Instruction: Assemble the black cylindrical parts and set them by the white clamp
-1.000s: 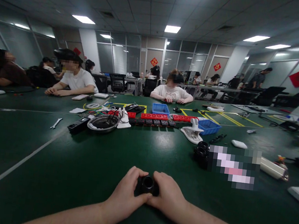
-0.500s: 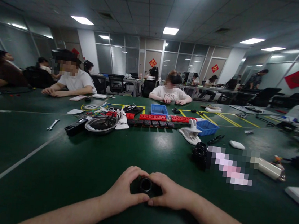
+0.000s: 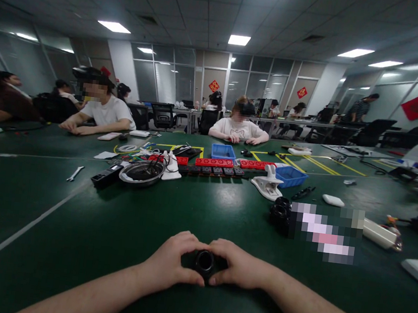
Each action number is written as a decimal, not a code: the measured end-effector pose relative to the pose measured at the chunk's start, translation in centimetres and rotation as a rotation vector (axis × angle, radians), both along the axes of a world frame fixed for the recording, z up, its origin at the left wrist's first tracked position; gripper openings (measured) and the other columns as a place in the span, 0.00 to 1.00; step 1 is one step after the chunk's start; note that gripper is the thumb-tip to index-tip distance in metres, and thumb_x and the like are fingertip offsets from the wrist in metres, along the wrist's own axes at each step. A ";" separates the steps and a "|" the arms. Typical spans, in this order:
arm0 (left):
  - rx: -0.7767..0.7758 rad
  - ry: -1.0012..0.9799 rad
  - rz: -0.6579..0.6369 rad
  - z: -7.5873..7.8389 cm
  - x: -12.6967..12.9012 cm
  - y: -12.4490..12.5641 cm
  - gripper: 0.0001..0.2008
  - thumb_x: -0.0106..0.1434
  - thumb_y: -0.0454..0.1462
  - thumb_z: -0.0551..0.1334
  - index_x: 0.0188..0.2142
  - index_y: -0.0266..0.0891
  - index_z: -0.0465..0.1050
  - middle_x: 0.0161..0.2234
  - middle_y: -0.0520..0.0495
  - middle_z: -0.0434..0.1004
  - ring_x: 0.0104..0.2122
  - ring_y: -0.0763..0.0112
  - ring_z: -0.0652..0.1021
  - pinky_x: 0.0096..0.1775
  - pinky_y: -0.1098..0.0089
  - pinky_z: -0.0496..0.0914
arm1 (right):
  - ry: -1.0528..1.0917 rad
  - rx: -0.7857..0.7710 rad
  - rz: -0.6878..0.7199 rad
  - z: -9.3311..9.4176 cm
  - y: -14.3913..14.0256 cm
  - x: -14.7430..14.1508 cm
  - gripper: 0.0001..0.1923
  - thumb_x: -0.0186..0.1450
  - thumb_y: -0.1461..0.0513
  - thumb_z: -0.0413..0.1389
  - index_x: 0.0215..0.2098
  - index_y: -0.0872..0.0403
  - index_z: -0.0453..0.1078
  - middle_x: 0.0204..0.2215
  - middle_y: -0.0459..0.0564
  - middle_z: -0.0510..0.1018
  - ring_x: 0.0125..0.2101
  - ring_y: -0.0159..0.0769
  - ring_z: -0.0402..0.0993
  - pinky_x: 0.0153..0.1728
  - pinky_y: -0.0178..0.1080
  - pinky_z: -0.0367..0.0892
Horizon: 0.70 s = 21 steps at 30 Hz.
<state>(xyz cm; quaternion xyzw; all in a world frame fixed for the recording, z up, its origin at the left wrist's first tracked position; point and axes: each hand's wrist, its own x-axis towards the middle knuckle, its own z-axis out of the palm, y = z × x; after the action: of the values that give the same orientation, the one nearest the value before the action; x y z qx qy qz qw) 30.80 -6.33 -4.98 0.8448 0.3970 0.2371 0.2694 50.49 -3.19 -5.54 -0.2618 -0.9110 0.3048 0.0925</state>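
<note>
A short black cylinder (image 3: 204, 261) with a round hollow top stands upright at the near middle of the green table. My left hand (image 3: 166, 259) curves round its left side, fingertips at its far edge and thumb at its near edge. From the right, my right hand (image 3: 241, 266) closes on it in the same way, and the fingertips of both hands meet behind it. Gaps show between my palms and the cylinder. Its lower part is partly hidden by my fingers and shadow.
Black round parts (image 3: 281, 213) lie ahead to the right, near a white clip base (image 3: 267, 186). Further off are red socket strips (image 3: 214, 162), blue trays (image 3: 290, 176) and a metal bowl (image 3: 141, 181). A wrench (image 3: 75, 173) lies left. Several people sit around the room.
Both thumbs have shifted slightly at the cylinder's near edge, and more of its round top shows. My hands otherwise stay in place around it.
</note>
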 end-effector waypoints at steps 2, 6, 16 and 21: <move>0.032 0.023 0.004 0.0 0.1 -0.1 0.25 0.44 0.47 0.66 0.42 0.44 0.68 0.31 0.50 0.69 0.33 0.68 0.68 0.34 0.71 0.62 | 0.010 -0.011 -0.029 -0.3 0.0 0.0 0.19 0.48 0.57 0.61 0.35 0.56 0.66 0.29 0.44 0.66 0.31 0.32 0.61 0.32 0.33 0.57; 0.070 0.044 0.050 -0.2 0.5 -0.6 0.23 0.44 0.47 0.65 0.40 0.42 0.69 0.30 0.50 0.70 0.31 0.68 0.69 0.32 0.71 0.61 | 0.034 -0.037 -0.125 -0.9 -0.1 -0.1 0.20 0.44 0.55 0.62 0.29 0.57 0.64 0.26 0.42 0.64 0.28 0.30 0.60 0.26 0.30 0.55; 0.071 0.028 0.337 -0.6 1.7 -2.0 0.17 0.45 0.45 0.65 0.33 0.40 0.69 0.29 0.50 0.69 0.32 0.65 0.69 0.34 0.67 0.61 | -0.149 0.277 -0.476 -1.4 -2.5 -1.9 0.21 0.43 0.50 0.59 0.26 0.55 0.60 0.24 0.45 0.67 0.25 0.33 0.61 0.24 0.34 0.52; 0.060 0.008 0.322 -0.8 1.5 -1.6 0.18 0.44 0.44 0.65 0.34 0.40 0.69 0.30 0.50 0.69 0.32 0.65 0.68 0.35 0.67 0.61 | -0.187 0.379 -0.487 -1.0 -3.0 -2.2 0.25 0.46 0.43 0.54 0.27 0.55 0.62 0.26 0.49 0.69 0.28 0.38 0.64 0.30 0.39 0.54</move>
<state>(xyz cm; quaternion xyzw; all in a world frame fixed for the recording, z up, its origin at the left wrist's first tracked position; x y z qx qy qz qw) 32.31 -7.91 -5.76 0.7788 0.5212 0.2855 0.2008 48.31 -6.20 -6.52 -0.4772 -0.8666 0.0733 0.1260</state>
